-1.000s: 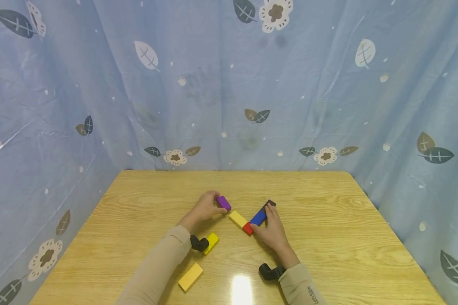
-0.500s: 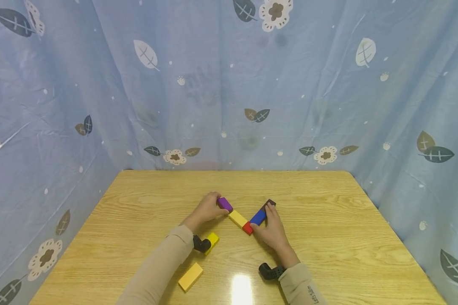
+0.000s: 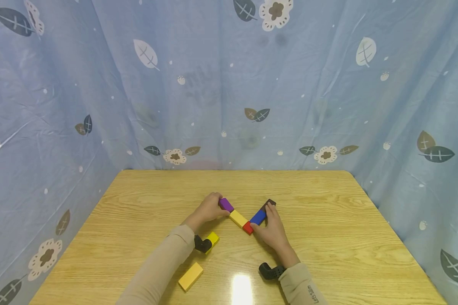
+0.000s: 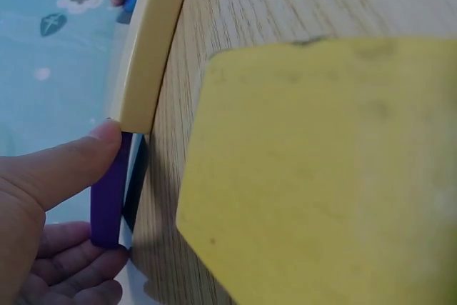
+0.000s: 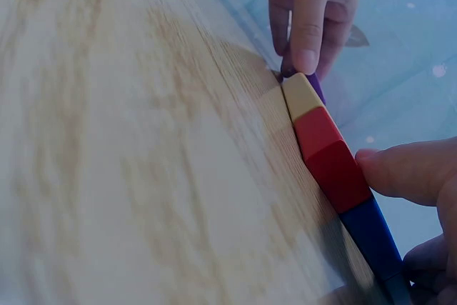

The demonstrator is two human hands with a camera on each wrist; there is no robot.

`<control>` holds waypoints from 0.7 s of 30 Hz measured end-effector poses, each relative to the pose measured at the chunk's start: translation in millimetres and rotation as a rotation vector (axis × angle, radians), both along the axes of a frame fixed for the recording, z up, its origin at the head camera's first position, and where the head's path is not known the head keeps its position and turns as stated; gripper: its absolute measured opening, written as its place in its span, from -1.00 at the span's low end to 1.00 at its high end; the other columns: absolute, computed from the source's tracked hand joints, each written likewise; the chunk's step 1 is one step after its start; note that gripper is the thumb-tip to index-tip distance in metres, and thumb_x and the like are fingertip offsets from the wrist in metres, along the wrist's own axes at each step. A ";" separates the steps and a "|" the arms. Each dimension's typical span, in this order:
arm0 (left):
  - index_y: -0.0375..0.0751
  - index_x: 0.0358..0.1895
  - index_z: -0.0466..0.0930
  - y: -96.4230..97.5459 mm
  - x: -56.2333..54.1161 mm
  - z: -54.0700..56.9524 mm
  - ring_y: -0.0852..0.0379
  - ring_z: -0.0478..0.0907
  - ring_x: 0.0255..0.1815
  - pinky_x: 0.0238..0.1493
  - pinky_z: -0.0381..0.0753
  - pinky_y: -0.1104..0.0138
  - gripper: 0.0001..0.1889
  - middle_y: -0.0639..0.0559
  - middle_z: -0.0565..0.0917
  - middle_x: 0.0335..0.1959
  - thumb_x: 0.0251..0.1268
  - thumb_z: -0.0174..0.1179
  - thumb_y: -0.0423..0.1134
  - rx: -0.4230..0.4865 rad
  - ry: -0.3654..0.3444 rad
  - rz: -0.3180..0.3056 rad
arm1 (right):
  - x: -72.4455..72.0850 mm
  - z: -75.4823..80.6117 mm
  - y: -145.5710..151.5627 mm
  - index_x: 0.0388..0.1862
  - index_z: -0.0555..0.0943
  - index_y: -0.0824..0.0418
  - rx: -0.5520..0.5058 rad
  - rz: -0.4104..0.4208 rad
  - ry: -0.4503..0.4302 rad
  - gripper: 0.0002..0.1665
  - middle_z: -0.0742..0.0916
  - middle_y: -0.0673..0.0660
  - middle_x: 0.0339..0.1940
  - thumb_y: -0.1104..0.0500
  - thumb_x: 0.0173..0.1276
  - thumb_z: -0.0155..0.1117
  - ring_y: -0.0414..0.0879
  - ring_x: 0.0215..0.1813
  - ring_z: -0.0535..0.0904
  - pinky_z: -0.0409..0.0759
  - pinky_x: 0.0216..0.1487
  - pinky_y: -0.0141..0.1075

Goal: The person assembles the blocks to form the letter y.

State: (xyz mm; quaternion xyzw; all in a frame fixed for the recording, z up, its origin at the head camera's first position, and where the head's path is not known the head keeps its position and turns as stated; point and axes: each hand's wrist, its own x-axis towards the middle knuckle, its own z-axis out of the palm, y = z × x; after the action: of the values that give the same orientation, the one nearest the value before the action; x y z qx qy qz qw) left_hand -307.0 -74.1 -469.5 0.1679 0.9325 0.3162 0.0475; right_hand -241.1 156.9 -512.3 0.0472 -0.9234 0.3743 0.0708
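Note:
In the head view, blocks lie end to end on the table in a V. My left hand [image 3: 207,208] holds a purple block [image 3: 226,205] between thumb and fingers at the left arm's far end. The purple block meets a pale yellow block [image 3: 238,219]; in the left wrist view, the thumb tip lies at the joint between the purple block [image 4: 107,208] and the pale one. A red block [image 3: 248,228] forms the corner. Beyond it run a blue block [image 3: 258,217] and a dark brown block [image 3: 272,202]. My right hand [image 3: 273,231] spans these, thumb touching the red block, fingers at the dark one.
A bright yellow block [image 3: 213,238] lies partly behind the left wrist's black camera mount [image 3: 203,244]. Nearer the front is an orange-yellow block [image 3: 191,277]. The right wrist carries another black mount [image 3: 270,272]. A blue patterned curtain [image 3: 221,84] hangs beyond the table [image 3: 328,237].
My left hand has moved slightly right and toward me with the purple block, closing the gap to the pale yellow block. My right hand has stayed in place.

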 end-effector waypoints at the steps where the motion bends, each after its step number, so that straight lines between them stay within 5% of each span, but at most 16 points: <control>1: -0.48 0.07 0.43 0.0 0.0 0.0 0.01 0.50 -0.16 -0.05 0.57 0.21 -0.38 -0.20 0.54 -0.11 0.01 0.43 -0.17 -0.004 -0.002 -0.001 | 0.1 0.0 0.0 0.40 0.14 0.51 -0.001 0.001 -0.001 0.02 0.18 0.36 0.49 -0.03 0.19 0.37 0.28 0.50 0.00 0.09 0.44 0.13; 21: -0.47 -0.02 0.47 1.6 -2.0 -1.5 0.04 0.47 -0.23 -0.10 0.55 0.23 -0.41 -0.17 0.54 -0.17 -0.08 0.49 -0.18 -0.063 0.033 -0.010 | 0.6 1.4 0.9 0.40 0.13 0.52 -0.016 0.015 -0.004 0.02 0.17 0.38 0.49 -0.02 0.20 0.36 0.29 0.50 -0.01 0.09 0.43 0.14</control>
State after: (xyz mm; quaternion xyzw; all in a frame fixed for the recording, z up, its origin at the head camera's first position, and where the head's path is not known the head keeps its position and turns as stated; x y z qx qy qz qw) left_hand -309.0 -72.5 -471.0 0.1762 0.9418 0.2836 0.0391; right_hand -240.5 157.9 -511.0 0.0529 -0.9201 0.3822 0.0666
